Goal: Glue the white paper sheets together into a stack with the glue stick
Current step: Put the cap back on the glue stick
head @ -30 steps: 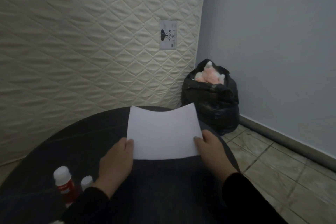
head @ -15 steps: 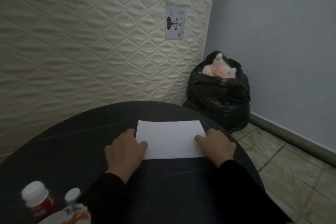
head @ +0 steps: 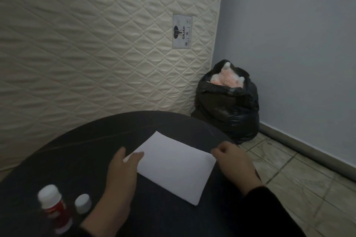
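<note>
White paper sheet (head: 173, 165) lies flat on the dark round table (head: 81, 152), turned at an angle so one corner points to the far side and another toward the near edge. Plain, blank, no creases visible; cannot tell if it is one sheet or several stacked. Its left corner sits under fingers, its right corner is touching fingertips. Glue stick (head: 54, 208) stands upright near the table's near-left edge, well apart from the paper: red body, white cap on, blurred. Just beside it to the right, a smaller white-capped container (head: 83, 203), also upright and capped.
</note>
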